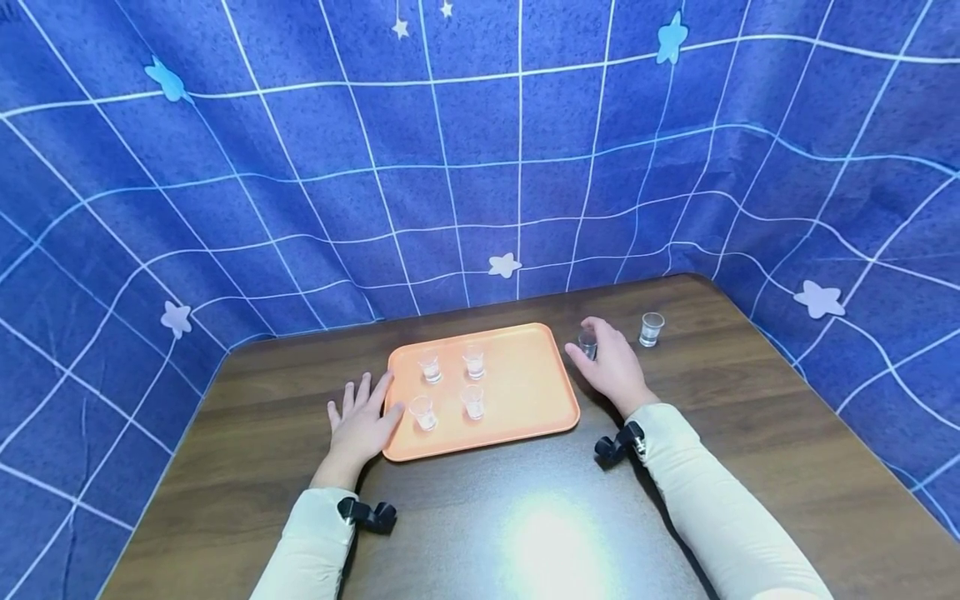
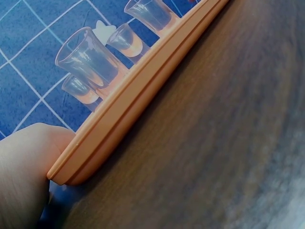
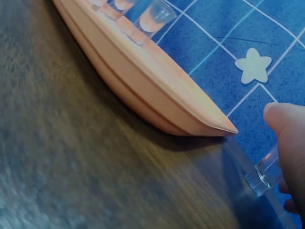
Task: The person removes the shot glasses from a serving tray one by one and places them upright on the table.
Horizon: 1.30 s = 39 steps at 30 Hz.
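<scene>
An orange tray (image 1: 517, 392) lies on the table with several clear shot glasses (image 1: 474, 362) standing upright on its left half. My left hand (image 1: 360, 429) rests at the tray's left edge, fingers spread over the table. Its thumb lies over the rim; the left wrist view shows that hand (image 2: 33, 152) against the tray's corner. Just past the right edge of the tray, my right hand (image 1: 611, 367) holds another shot glass (image 1: 587, 343) between thumb and fingers. In the right wrist view the lower part of this glass (image 3: 262, 176) shows, while the hand hides its top.
One more shot glass (image 1: 651, 329) stands upright on the table to the right of my right hand. The brown wooden table (image 1: 480, 508) meets a blue curtain (image 1: 480, 192) with white lines and stars along its back and sides.
</scene>
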Available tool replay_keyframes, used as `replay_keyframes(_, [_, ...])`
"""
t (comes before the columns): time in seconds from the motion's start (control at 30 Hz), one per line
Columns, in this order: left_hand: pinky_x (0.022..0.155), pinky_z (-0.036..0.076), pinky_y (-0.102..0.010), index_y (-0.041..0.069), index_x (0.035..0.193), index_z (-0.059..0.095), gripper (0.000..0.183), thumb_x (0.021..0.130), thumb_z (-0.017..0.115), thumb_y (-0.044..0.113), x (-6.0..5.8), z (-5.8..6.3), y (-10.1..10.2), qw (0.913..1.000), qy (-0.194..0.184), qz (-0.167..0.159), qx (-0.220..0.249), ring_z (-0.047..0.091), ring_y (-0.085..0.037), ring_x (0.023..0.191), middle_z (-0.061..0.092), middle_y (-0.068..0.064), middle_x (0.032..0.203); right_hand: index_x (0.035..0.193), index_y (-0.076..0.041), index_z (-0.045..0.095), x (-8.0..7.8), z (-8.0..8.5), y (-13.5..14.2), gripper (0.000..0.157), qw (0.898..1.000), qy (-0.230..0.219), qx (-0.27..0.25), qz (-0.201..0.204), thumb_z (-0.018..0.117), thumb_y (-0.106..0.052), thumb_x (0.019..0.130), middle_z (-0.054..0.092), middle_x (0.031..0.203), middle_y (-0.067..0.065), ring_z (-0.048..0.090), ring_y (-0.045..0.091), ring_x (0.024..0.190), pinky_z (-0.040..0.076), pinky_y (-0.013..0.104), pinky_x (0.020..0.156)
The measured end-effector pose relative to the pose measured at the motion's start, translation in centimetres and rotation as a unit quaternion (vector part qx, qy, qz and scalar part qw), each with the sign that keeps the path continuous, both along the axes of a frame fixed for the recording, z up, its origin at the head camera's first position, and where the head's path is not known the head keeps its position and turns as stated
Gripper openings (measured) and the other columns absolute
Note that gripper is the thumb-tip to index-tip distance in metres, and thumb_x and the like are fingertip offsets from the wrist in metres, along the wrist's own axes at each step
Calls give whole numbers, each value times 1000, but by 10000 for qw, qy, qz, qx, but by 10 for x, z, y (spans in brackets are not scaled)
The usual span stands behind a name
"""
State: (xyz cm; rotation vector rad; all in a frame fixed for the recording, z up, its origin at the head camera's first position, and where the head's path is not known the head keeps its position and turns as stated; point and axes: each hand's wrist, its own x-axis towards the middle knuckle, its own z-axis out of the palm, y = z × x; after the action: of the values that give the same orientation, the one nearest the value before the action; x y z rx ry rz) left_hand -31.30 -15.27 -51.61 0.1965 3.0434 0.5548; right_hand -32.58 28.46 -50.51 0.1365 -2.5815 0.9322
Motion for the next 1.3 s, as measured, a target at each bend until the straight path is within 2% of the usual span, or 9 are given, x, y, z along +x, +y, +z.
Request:
replay_keyframes(0.2, [110,-10,-76,28,163,19,68,103,42,51,1,0,1,10000,-24,8,0,-3,-51,151,8,-24,167,128,-2,58,1,2,-3,47,9984,533,156,49,69,-31,92,65,120,20,56,41,114,41,54,100])
replay_keyframes(0.43, [110,-11,-75,28,163,19,68,103,42,51,-1,1,2,10000,-43,1,-19,-4,-51,151,7,-24,167,120,-4,64,3,4,-8,36,9953,896,355,29,67,-27,92,68,112,17,58,38,110,37,56,102])
replay_keyframes(0.63, [110,-11,-75,29,163,19,69,102,41,53,-2,-2,0,10000,-37,26,-14,-5,-50,151,7,-23,167,117,-6,64,2,2,-11,32,9909,1181,637,93,66,-25,92,67,116,15,56,35,117,34,53,108])
replay_keyframes(0.8, [110,-12,-75,29,163,19,69,102,41,53,-3,-4,-1,10000,-29,20,39,-5,-50,151,7,-23,167,119,-6,63,0,1,-9,33,9931,1004,602,58,65,-24,92,64,118,16,55,40,116,37,57,103])
replay_keyframes(0.97, [110,-11,-75,28,163,21,68,102,42,51,-3,-2,-2,10000,62,-20,74,-4,-50,151,8,-23,167,118,-5,63,-1,2,-7,26,9954,819,502,12,63,-17,94,64,118,18,60,39,110,44,59,94])
replay_keyframes(1.3, [110,-10,-75,28,163,21,67,103,42,50,0,-1,0,10000,21,-23,69,-3,-51,151,9,-23,167,117,-8,65,2,3,-4,22,9985,355,405,51,65,-15,97,64,116,14,64,31,99,51,49,87])
